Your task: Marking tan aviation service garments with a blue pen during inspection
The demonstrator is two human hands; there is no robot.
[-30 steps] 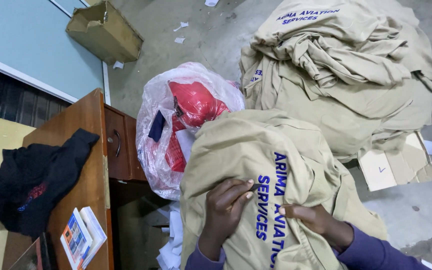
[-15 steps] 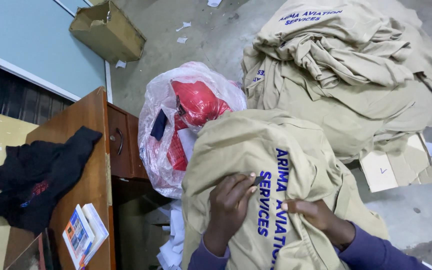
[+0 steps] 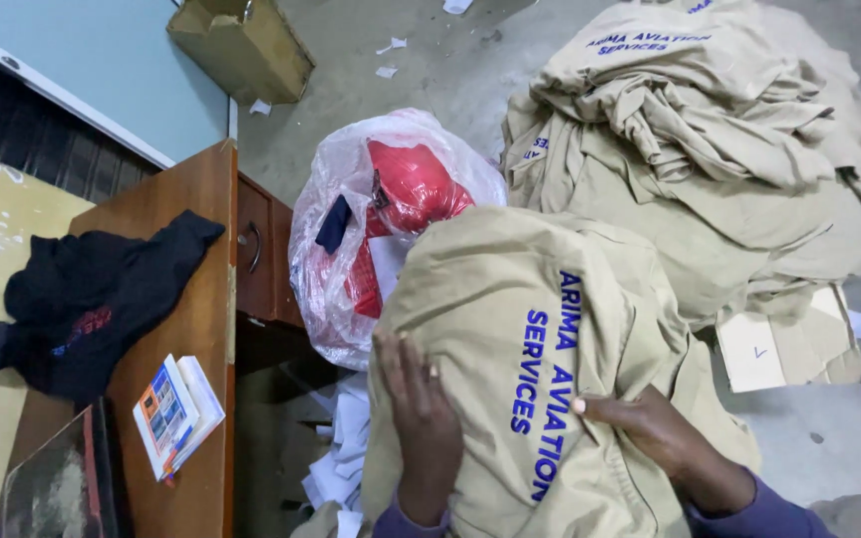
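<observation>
A: Quick one. What do we log for the hands?

B: Both on the tan garment (image 3: pixel 540 369), the one with blue lettering down its back. It's bunched up right in front of us, above the floor. Our left hand (image 3: pixel 426 433) lies flat on the cloth, fingers spread and released, pressing rather than gripping. Our right hand (image 3: pixel 665 438) has its thumb out over the fabric by the lettering; the other fingers curl under a fold, so it looks like a pinch on the cloth, but we can't tell for sure.

A: Step?

B: We'd judge smoothing or arranging the garment, mid-handling. Next move likely calls for a firmer hold on an edge or seam, since the cloth is slack and rumpled.

A: Surroundings?

B: Clear plastic bag (image 3: pixel 381 229) with red items touching the garment's far side. Pile of similar tan clothing (image 3: pixel 710 149) beyond. Wooden desk (image 3: pixel 196 329) to the left with a dark cloth (image 3: pixel 92 299) and a booklet (image 3: pixel 176 413).
</observation>
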